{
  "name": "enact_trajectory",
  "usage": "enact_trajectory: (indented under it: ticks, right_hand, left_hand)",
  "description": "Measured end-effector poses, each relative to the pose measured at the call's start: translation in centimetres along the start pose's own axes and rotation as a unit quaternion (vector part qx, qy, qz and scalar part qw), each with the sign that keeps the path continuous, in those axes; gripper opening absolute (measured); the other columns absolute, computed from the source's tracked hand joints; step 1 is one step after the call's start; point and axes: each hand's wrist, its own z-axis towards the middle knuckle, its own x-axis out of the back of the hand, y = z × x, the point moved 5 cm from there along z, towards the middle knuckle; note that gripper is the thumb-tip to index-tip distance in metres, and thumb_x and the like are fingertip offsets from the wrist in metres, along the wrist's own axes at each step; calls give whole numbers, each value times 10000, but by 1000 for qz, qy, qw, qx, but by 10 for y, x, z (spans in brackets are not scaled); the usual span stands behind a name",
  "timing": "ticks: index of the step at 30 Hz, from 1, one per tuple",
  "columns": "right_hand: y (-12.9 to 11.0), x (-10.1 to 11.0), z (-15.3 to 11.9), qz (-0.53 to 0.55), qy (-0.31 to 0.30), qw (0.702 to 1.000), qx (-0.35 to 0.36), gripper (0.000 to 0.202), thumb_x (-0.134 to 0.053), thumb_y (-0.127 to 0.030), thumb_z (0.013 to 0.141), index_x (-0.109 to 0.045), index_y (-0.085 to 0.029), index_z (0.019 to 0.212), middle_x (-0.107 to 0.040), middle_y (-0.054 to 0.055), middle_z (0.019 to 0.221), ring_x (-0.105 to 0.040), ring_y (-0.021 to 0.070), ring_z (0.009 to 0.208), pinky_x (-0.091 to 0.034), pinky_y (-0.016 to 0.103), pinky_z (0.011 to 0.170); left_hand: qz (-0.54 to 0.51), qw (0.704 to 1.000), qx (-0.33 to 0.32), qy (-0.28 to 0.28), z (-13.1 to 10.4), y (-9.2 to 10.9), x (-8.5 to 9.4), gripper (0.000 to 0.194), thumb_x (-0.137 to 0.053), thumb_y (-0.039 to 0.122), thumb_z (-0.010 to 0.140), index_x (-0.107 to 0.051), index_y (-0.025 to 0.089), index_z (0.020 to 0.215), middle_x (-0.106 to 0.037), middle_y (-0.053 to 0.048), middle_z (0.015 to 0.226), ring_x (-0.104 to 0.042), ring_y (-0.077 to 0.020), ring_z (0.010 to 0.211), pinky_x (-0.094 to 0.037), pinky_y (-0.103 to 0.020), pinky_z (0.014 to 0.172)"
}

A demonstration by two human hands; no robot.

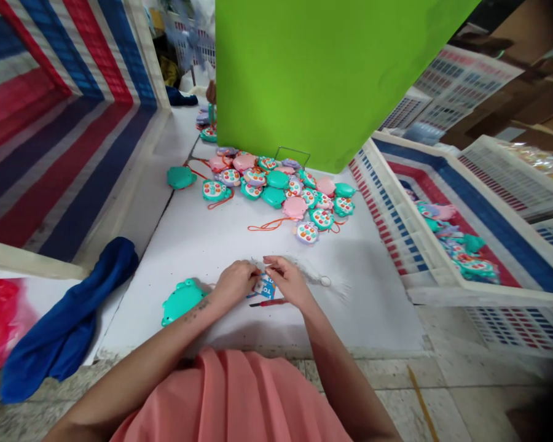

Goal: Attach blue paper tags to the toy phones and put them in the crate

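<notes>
Just below the frame's centre, the left hand (pixel 238 281) and right hand (pixel 289 280) seem to pinch the blue card (pixel 266 288), its handling apparently unfinished, while the teal toy (pixel 183 302) lies apart, lower left.

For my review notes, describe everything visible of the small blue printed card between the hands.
The small blue printed card looks like thin paper or cardboard, with white lettering, only partly legible, and a paler patch towards its left. It is over the white tabletop, just beyond a slim red tool, and partly hidden at the left hand and right hand. Whether it lies flat or is gripped is unclear.
</notes>
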Motion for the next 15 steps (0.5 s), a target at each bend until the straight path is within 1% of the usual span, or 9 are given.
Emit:
enact_trajectory:
  ticks: [3,6,8,11,13,15]
  right_hand:
    - [0,5,-13,-93,0,996,16,203,-550,-196,809,-608,-204,1004,-634,45,986,-610,159,840,-475,292,733]
    - [0,3,-23,-169,-14,985,22,171,-587,-207,803,-614,-200,971,-623,46,940,-597,172,843,-464,290,721]
    - [-1,1,-25,-211,6,977,20,169,-598,-233,808,-609,-188,970,-619,57,920,-588,184,843,-459,297,719]
    - [-5,-6,-18,-253,46,966,22,209,-611,-281,813,-602,-173,991,-623,68,909,-580,199,844,-454,311,736]
    - [-6,-12,-9,-256,62,964,25,244,-617,-275,810,-594,-169,1029,-637,64,900,-582,201,840,-452,314,752]
    - [-6,-20,0,-248,65,966,24,242,-612,-222,809,-597,-170,1045,-654,53,875,-590,193,820,-450,308,765]
  left_hand:
    - [-7,1000,5,-2,1,-2,0,204,-490,223,845,-684,181,889,-689,-61,873,-608,-203,835,-438,-284,742]
    - [-13,1000,2,-6,0,-2,1,211,-477,224,856,-685,189,856,-692,-45,865,-610,-187,818,-437,-264,728]
    - [-12,1000,-1,-8,-4,-3,7,209,-478,227,860,-685,205,866,-693,-33,878,-606,-183,838,-435,-259,743]
    - [38,999,12,6,-15,-11,27,209,-483,260,865,-684,207,887,-684,-49,891,-586,-208,878,-430,-284,776]
    - [94,995,36,17,-26,-23,46,226,-467,264,873,-681,192,895,-674,-72,896,-574,-222,884,-424,-301,787]
    - [137,988,74,12,-36,-39,62,264,-421,255,892,-675,184,901,-670,-84,887,-572,-224,873,-420,-305,774]
